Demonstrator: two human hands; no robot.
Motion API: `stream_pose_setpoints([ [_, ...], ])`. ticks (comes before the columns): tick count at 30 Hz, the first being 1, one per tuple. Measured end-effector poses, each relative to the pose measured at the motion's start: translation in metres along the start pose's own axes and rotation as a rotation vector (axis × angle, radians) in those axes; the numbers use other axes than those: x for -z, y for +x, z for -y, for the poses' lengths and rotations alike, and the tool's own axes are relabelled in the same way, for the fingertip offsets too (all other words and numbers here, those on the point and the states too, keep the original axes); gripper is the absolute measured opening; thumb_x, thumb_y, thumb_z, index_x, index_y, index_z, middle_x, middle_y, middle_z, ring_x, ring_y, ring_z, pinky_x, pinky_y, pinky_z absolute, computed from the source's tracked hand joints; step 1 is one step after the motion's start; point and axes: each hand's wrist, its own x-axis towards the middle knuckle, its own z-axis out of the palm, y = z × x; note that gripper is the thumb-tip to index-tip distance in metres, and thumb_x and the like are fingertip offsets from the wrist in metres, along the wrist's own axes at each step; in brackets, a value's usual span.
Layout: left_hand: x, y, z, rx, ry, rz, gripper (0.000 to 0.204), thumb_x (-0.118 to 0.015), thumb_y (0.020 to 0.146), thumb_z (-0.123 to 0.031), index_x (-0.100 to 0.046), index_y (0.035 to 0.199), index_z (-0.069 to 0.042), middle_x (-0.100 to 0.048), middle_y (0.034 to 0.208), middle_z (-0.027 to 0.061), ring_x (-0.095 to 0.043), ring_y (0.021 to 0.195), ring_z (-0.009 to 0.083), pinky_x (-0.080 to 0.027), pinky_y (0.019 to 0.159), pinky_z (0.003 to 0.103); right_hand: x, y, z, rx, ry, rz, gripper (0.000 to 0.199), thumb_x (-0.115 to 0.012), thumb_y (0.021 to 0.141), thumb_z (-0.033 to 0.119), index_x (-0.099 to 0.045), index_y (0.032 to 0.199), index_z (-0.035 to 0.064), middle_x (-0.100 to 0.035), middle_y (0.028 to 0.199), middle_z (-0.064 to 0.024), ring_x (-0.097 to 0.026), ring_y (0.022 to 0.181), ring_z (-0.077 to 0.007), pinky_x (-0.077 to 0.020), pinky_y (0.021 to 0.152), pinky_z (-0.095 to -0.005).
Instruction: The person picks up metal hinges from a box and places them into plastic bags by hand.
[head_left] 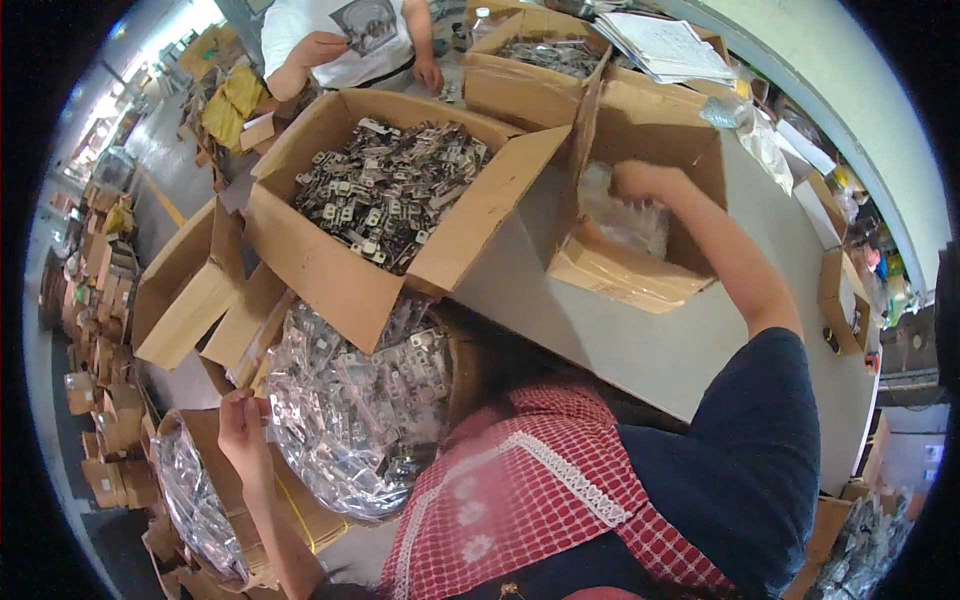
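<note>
My left hand is low at the left, pinching the edge of a clear plastic bag full of small metal parts that rests by my lap. My right hand reaches forward into an open cardboard box on the grey table, over clear plastic packets inside it; whether the fingers grip anything cannot be seen. A large open cardboard box heaped with loose metal parts sits between both hands.
Another person in a white shirt works across the table beside a further box of metal parts. Papers lie on a box at the back. Several cardboard boxes and another plastic-lined box crowd the floor at the left.
</note>
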Motion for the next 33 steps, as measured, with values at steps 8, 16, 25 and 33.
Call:
stream_pose_setpoints([
  [8, -0.085, 0.006, -0.074, -0.119, -0.055, 0.082, 0.014, -0.057, 0.100, -0.004, -0.062, 0.112, 0.000, -0.069, 0.098, 0.0077, -0.069, 0.091, 0.0146, -0.054, 0.077, 0.026, 0.069, -0.161, 0.080, 0.494, 0.597, -0.721, 0.023, -0.062, 0.097, 0.018, -0.070, 0.107, -0.0008, -0.069, 0.084, -0.0035, -0.060, 0.079, -0.0105, -0.0465, 0.071, -0.0255],
  [16, -0.168, 0.000, -0.178, -0.625, -0.089, 0.138, 0.074, -0.083, 0.070, -0.004, -0.053, 0.138, -0.006, -0.054, 0.138, 0.0155, -0.055, 0.124, 0.0336, -0.054, 0.090, 0.040, 0.013, -0.193, 0.216, 0.700, 0.981, -0.173, 0.035, -0.071, 0.095, 0.017, -0.058, 0.125, 0.0070, -0.069, 0.080, 0.0009, -0.049, 0.059, -0.0011, -0.0321, 0.049, -0.0191],
  [25, -0.135, 0.006, -0.149, -1.021, 0.149, -0.134, 0.026, -0.079, 0.072, 0.003, -0.071, 0.095, -0.003, -0.070, 0.104, 0.0126, -0.066, 0.088, 0.0290, -0.054, 0.074, 0.036, -0.019, -0.158, 0.271, 1.076, 0.878, -0.482, 0.024, -0.062, 0.100, 0.023, -0.065, 0.114, 0.0032, -0.068, 0.100, -0.0083, -0.063, 0.083, -0.0118, -0.0506, 0.071, -0.0280],
  [33, -0.113, -0.019, -0.143, -0.957, 0.530, -0.291, 0.025, -0.072, 0.071, 0.003, -0.069, 0.093, -0.005, -0.070, 0.090, 0.0067, -0.065, 0.074, 0.0249, -0.053, 0.066, 0.033, -0.035, -0.204, 0.316, 1.356, -0.028, -0.991, 0.030, -0.066, 0.085, 0.010, -0.064, 0.114, 0.0032, -0.065, 0.099, -0.0130, -0.065, 0.088, -0.0294, -0.0534, 0.077, -0.0383],
])
